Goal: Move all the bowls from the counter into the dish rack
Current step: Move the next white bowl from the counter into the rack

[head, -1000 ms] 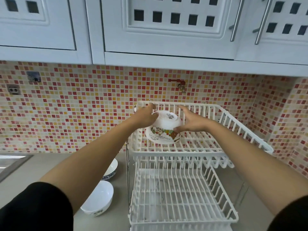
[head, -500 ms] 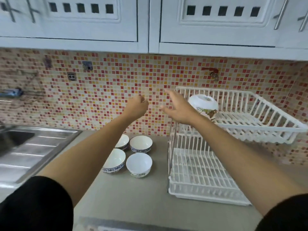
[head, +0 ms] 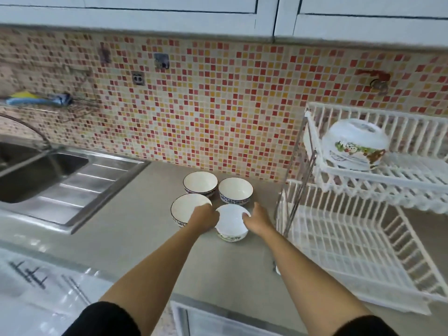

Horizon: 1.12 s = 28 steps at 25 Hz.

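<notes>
Two hands, our left hand (head: 204, 218) and right hand (head: 259, 220), clasp opposite sides of the small plain white ceramic bowl (head: 231, 223) resting on the grey counter (head: 135, 229), nearest of four bowls beside the white plastic two-tier dish rack (head: 378, 180).

Lighting: bright, even, diffuse; source not visible.
Shadows: faint, soft under the bowls (head: 229, 223).
Glare: sheen on sink drainboard (head: 80, 187).
Blur: motion smear throughout, worst at frame edges.
Distortion: wide-angle curvature bends cabinets (head: 145, 18).

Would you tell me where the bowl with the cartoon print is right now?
In the head view it sits upside down at the right, on the upper tier of the white dish rack: the cartoon-print bowl, near the tier's left end.
</notes>
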### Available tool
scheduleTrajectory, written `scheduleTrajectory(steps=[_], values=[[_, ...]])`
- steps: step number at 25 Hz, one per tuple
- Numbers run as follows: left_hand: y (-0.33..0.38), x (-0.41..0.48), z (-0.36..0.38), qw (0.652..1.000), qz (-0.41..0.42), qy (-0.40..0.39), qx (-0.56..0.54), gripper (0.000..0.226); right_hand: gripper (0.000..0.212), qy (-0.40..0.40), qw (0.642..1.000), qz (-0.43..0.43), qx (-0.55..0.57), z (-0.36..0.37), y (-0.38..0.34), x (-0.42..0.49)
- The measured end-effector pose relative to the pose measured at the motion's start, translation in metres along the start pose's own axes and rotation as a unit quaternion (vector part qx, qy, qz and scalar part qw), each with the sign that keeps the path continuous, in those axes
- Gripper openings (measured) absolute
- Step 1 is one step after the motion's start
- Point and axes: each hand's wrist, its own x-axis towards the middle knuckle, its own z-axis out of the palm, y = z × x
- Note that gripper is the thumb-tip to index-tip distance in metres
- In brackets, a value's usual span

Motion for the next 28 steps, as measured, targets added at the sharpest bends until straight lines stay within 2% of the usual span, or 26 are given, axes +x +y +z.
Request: scheduleTrajectory(steps=[3,8,10,12,14,16,19,22,25,26,28], values=[[-0.021,0.038,0.038,0.998,-0.043,-0.045,0.003,0.038,0.056,-0.018,0.997,0.072,-0.025,0.025,0.029,0.034],[-0.037,0.08,0.077,0.994,-0.068,-0.078,-0.025,0.045,0.061,-0.05,0.994,0.099,-0.002,0.05,0.053,0.069],[-0.038,0.093,0.088,0.988,-0.098,-0.084,-0.079,0.054,0.075,-0.077,0.993,0.083,0.021,0.06,0.06,0.074],[-0.037,0.098,0.094,0.967,-0.159,-0.072,-0.184,0.061,0.09,-0.101,0.993,0.061,0.026,0.063,0.064,0.074],[-0.033,0.097,0.093,0.941,-0.203,-0.057,-0.266,0.06,0.085,-0.097,0.993,0.074,0.003,0.064,0.07,0.072],[-0.028,0.092,0.089,0.924,-0.22,-0.058,-0.308,0.061,0.085,-0.057,0.996,0.063,-0.016,0.063,0.074,0.067],[-0.016,0.07,0.07,0.918,-0.188,-0.059,-0.343,0.054,0.08,-0.037,0.996,0.016,0.079,0.057,0.079,0.057],[-0.011,0.053,0.044,0.904,-0.168,-0.041,-0.39,0.062,0.073,0.004,0.987,-0.008,0.16,0.032,0.044,0.017],[-0.008,0.029,0.014,0.85,-0.146,-0.01,-0.506,0.07,0.059,0.011,0.958,-0.03,0.285,0.012,0.007,-0.03],[-0.004,0.018,0.005,0.83,-0.125,-0.003,-0.543,0.069,0.051,0.006,0.951,-0.043,0.307,0.007,-0.003,-0.043],[0.005,-0.004,-0.016,0.82,-0.056,0.008,-0.57,0.055,0.036,0.004,0.94,-0.089,0.331,-0.008,-0.022,-0.065]])
